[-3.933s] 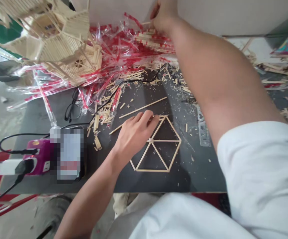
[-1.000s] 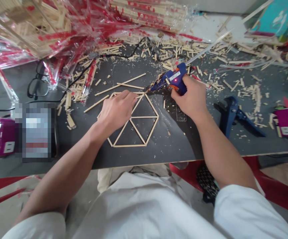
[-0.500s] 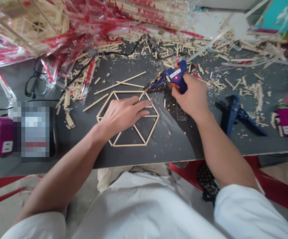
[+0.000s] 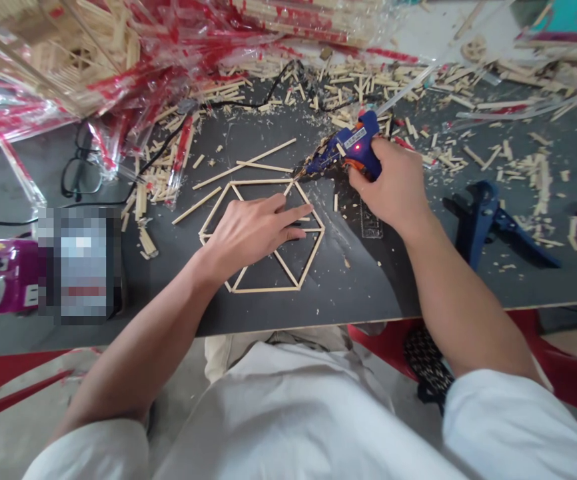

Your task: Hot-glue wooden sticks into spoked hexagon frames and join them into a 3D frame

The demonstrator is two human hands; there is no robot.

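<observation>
A hexagonal frame of thin wooden sticks point(image 4: 266, 290), with spokes meeting near its middle, lies flat on the dark tabletop. My left hand point(image 4: 253, 230) rests palm down over its left and central part, fingers extended, covering the hub and several spokes. In my right hand point(image 4: 399, 190) is a blue hot glue gun point(image 4: 361, 143) with a lit red light. Its nozzle points left and down, at the frame's upper right corner; I cannot tell whether it touches. Loose wooden sticks point(image 4: 263, 152) lie just behind the frame.
Cut stick pieces point(image 4: 358, 87) and red-and-clear plastic wrappers point(image 4: 178, 47) cover the back. Eyeglasses point(image 4: 81, 177) and a blurred-out device point(image 4: 83, 267) are at left. A blue cutter point(image 4: 483, 220) lies at right. A black cable point(image 4: 168, 137) crosses the back left.
The whole view has shifted slightly, so everything appears a little further right. Both hands, the glue gun and the frame keep nearly the same places relative to each other.
</observation>
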